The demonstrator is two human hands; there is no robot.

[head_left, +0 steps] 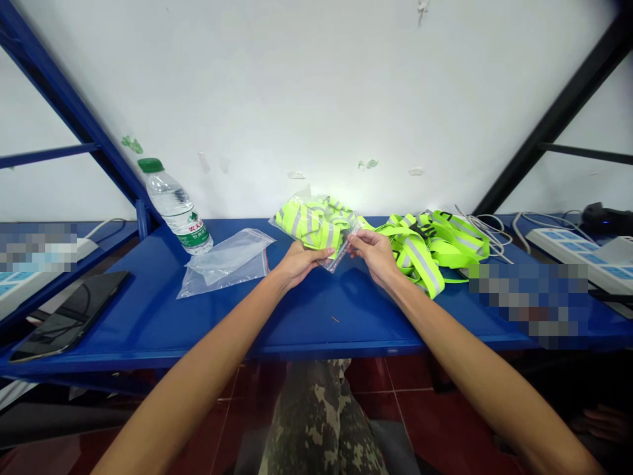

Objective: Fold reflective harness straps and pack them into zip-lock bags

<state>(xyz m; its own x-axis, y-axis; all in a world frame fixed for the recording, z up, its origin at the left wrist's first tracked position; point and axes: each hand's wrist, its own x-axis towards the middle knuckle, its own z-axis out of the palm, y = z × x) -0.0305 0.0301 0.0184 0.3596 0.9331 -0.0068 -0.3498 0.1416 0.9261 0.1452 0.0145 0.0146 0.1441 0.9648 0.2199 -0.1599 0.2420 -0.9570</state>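
Note:
A clear plastic bag (pixel 311 221) with neon yellow reflective straps inside is held up over the blue table. My left hand (pixel 301 262) grips it from below on its left side, thumb across the front. At its right edge, the fingers of my right hand (pixel 372 253) pinch the plastic near the bag's opening. Just right of that hand lies a loose pile of reflective straps (pixel 420 254) with grey stripes and black buckles. To the left, some flat clear zip bags (pixel 227 260) lie on the table.
A water bottle (pixel 178 211) with a green cap stands at the back left. A dark phone or tablet (pixel 72 316) lies at the far left. Power strips (pixel 583 254) and white cables (pixel 489 234) are at the sides. A white wall rises behind the blue table (pixel 326 316).

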